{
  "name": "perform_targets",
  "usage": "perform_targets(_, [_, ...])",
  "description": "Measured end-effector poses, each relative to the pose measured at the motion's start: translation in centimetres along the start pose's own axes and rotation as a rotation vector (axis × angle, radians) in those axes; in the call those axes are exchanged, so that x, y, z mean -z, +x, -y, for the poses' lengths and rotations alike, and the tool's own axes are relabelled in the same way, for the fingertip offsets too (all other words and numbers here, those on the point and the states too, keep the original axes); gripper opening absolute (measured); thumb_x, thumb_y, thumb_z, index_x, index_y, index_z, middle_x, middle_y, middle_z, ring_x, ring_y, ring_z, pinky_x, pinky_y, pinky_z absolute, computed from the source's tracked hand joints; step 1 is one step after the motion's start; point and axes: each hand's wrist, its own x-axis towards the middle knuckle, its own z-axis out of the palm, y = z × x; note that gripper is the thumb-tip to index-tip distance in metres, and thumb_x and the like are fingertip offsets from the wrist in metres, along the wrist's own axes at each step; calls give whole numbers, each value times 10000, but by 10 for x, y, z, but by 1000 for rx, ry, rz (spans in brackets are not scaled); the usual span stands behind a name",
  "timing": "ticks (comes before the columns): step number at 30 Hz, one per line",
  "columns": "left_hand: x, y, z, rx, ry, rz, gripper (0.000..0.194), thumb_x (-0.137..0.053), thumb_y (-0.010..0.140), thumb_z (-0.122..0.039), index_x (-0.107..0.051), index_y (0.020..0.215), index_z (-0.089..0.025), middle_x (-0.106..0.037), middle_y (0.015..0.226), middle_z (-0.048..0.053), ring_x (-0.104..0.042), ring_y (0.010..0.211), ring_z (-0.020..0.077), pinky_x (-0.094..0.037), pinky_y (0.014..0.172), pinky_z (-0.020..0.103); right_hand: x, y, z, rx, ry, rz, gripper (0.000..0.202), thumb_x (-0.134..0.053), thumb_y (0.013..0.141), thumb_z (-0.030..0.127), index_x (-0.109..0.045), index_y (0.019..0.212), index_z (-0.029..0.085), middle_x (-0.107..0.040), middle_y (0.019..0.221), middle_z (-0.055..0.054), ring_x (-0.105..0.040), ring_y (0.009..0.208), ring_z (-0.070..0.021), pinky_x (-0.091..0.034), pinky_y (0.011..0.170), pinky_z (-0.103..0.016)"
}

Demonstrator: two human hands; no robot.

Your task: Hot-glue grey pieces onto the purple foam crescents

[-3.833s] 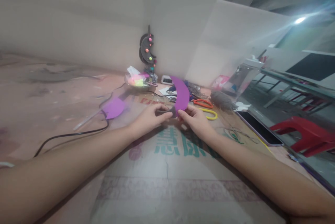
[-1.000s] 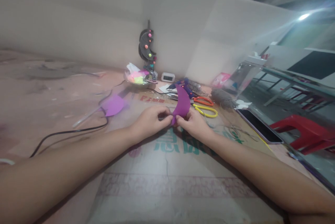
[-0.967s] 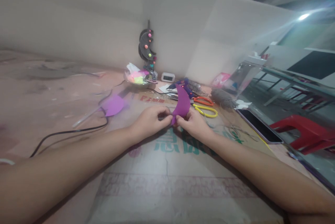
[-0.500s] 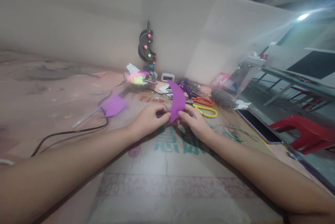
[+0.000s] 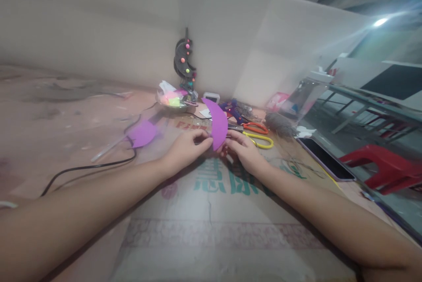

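Note:
A purple crescent cut from paper or thin foam [image 5: 219,126] stands upright between my two hands, its upper tip leaning left. My left hand [image 5: 193,145] is closed, thumb and fingers pinching the crescent near its lower left edge. On the other side, my right hand [image 5: 243,146] has its thumb and bent fingers closed at the lower right edge. The fingertips behind the piece are partly hidden. Under both hands lies a printed cardboard sheet [image 5: 224,233]. Just beyond the right hand are scissors with yellow handles [image 5: 262,140] and a tool with orange handles [image 5: 255,128].
Another purple piece [image 5: 143,133] lies left beside a glue stick [image 5: 110,148] and a black cord [image 5: 95,165]. Behind are a bowl of scraps [image 5: 173,102], a decorated grey crescent [image 5: 183,60] and a blue glue gun [image 5: 234,110]. Grey yarn [image 5: 280,124] and a phone [image 5: 326,159] lie right.
The purple crescent has shifted slightly left, and its upper tip tilts further left. My right fingers have slid a little along its lower edge; my left hand has barely moved.

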Motion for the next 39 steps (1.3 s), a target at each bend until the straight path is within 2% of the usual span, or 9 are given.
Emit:
perform_targets(6, [2,3,6,103,-83,-72,261,-515,844,-396,-589,737,-170,-546,588,-28,-477,550,119,-357,523,222,5,5,-6,-55,61,-63,175,-572,807,293,-611,943,190,-668,654,14,-568,539,-97,-432,507,-206])
perform_targets(12, [2,3,4,106,-86,-54,259,-513,843,-385,-572,713,-169,-522,560,-35,-449,516,109,-334,494,214,5,6,-6,-54,83,-46,176,-623,797,341,-584,853,179,-678,671,2,-591,549,-94,-462,534,-211])
perform_targets(18, [2,3,2,88,-68,-33,263,-519,844,-382,-587,722,-159,-564,631,-19,-467,552,111,-349,513,219,3,6,-5,-129,43,-73,299,-689,753,438,-534,793,185,-691,665,-11,-610,526,-111,-415,443,-188])
perform_targets(23, [1,2,4,33,-52,23,264,-516,855,-381,-604,741,-160,-590,680,-10,-511,622,125,-379,570,230,6,6,-4,-61,-26,-103,373,-558,840,534,-549,735,177,-644,604,-1,-576,514,-98,-445,497,-210])
perform_targets(27, [-1,1,5,-18,-55,81,271,-526,858,-388,-616,741,-160,-618,722,-8,-531,670,129,-398,628,236,7,5,-4,-22,-57,-149,339,-642,783,502,-592,890,184,-574,569,53,-489,452,-81,-399,428,-200])
perform_targets(30, [-2,0,5,-26,-90,119,271,-530,855,-396,-655,809,-161,-658,795,13,-565,722,147,-417,650,244,6,4,-3,-53,-85,-124,314,-680,755,462,-582,852,180,-531,532,73,-428,404,-64,-340,374,-184])
perform_targets(35, [1,2,4,107,-147,-18,389,-612,796,-455,-646,1045,-158,-675,850,49,-591,719,164,-424,599,247,5,2,-1,-33,51,-112,280,-662,788,430,-510,839,201,-623,585,45,-534,464,-82,-406,445,-188])
perform_targets(37, [4,4,4,159,-166,-65,381,-611,793,-476,-648,985,-150,-639,728,24,-561,642,145,-397,556,236,6,3,-1,-39,121,-105,278,-668,789,417,-506,849,200,-657,629,25,-571,496,-92,-441,475,-199])
perform_targets(39, [6,6,6,183,-189,-49,357,-595,801,-494,-643,859,-145,-587,647,-2,-525,595,128,-373,537,229,7,4,-2,-46,163,-99,276,-673,789,406,-517,868,192,-680,664,4,-598,523,-100,-472,507,-213])
